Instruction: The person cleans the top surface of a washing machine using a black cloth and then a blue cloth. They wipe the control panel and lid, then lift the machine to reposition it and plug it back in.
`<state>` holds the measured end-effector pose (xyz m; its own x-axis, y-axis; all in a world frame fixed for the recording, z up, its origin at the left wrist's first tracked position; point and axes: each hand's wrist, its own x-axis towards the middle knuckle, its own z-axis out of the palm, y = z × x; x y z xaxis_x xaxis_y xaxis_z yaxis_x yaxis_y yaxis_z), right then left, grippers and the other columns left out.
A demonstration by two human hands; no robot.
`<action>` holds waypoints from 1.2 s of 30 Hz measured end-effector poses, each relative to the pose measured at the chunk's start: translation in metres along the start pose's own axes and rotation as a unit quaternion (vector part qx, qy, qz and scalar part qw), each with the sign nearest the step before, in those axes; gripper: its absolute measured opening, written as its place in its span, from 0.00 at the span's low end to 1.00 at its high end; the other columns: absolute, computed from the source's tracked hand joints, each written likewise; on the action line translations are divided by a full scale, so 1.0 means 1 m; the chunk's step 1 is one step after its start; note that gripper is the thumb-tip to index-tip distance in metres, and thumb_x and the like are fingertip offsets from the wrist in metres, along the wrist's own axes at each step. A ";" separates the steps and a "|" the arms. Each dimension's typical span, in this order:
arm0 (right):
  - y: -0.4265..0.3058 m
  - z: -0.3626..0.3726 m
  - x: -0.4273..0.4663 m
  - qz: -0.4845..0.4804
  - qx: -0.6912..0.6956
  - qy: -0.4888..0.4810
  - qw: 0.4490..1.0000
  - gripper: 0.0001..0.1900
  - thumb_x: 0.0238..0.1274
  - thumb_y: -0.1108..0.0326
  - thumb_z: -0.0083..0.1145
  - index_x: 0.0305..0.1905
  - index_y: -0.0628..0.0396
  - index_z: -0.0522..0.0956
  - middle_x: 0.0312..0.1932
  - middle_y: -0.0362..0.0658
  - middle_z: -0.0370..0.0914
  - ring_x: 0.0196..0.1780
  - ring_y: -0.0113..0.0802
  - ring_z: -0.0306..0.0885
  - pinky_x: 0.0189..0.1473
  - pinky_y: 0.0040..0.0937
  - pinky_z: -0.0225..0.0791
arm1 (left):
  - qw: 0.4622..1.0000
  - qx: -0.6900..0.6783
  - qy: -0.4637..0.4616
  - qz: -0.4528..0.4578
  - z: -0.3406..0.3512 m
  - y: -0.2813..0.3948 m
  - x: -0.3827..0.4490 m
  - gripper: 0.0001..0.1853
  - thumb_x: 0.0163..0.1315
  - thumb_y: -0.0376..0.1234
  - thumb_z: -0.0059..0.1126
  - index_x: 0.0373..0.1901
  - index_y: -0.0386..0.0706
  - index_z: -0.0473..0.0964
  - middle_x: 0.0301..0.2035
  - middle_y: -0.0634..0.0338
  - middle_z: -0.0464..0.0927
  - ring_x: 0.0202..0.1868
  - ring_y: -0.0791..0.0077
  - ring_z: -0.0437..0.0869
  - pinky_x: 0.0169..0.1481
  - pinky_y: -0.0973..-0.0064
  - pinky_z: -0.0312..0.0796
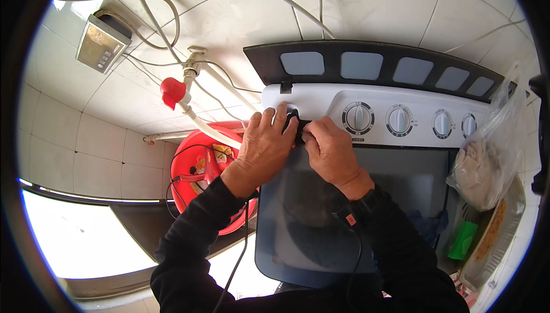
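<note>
My left hand (265, 146) and my right hand (331, 152) meet at the left end of the white control panel (316, 98) of a twin-tub washing machine. Between them is a small black object (304, 130), pinched by the fingers of both hands; its exact kind is hidden by them. The left fingertips also lie over the panel around a round recess. Just right of my right hand sits the first of several rotary knobs (358, 118). Below both hands spreads the dark translucent lid (309, 244), which is down.
Behind the panel stands a raised black flap (335, 81) with pale windows. At left are a red-handled tap (173, 93) with a white hose (210, 128), and a red basin (182, 158) holding a hair dryer (210, 167). A plastic bag (483, 171) hangs at right. Thin cables trail from both sleeves.
</note>
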<state>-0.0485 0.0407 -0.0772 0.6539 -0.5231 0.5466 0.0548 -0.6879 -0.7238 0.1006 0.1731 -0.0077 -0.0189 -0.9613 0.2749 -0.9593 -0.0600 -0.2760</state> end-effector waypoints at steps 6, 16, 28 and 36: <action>0.001 0.000 0.001 0.004 0.007 -0.007 1.000 0.07 0.69 0.76 0.69 0.47 0.56 0.84 0.45 0.49 0.85 0.43 0.58 0.89 0.44 0.53 0.82 | 0.997 -0.051 -0.053 -0.015 0.009 0.000 -0.005 0.29 0.67 0.32 0.69 0.70 0.33 0.81 0.51 0.51 0.82 0.54 0.52 0.84 0.55 0.55 0.80; -0.002 -0.002 0.003 0.013 0.011 -0.010 1.000 0.05 0.71 0.78 0.69 0.47 0.58 0.84 0.45 0.51 0.85 0.42 0.60 0.88 0.43 0.52 0.81 | 0.984 -0.175 0.001 -0.025 0.021 -0.008 -0.005 0.30 0.64 0.30 0.73 0.68 0.31 0.80 0.48 0.49 0.83 0.49 0.48 0.88 0.48 0.53 0.84; -0.001 -0.003 0.003 0.019 0.007 -0.022 1.000 0.07 0.70 0.75 0.71 0.48 0.56 0.84 0.46 0.49 0.86 0.43 0.59 0.89 0.43 0.53 0.83 | 0.987 -0.151 -0.031 -0.041 0.013 -0.013 0.000 0.28 0.65 0.28 0.74 0.68 0.33 0.83 0.48 0.47 0.82 0.51 0.48 0.89 0.47 0.54 0.85; 0.000 0.001 0.002 0.015 0.006 -0.015 1.000 0.06 0.68 0.75 0.71 0.46 0.57 0.84 0.45 0.49 0.85 0.43 0.58 0.89 0.43 0.52 0.82 | 0.992 -0.036 -0.116 -0.025 0.012 -0.009 0.020 0.17 0.63 0.32 0.73 0.51 0.35 0.83 0.45 0.47 0.84 0.49 0.51 0.89 0.40 0.59 0.84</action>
<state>-0.0466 0.0404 -0.0765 0.6772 -0.5286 0.5118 0.0434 -0.6657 -0.7449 0.1120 0.1509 -0.0108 0.0875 -0.9941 0.0647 -0.9750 -0.0988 -0.1992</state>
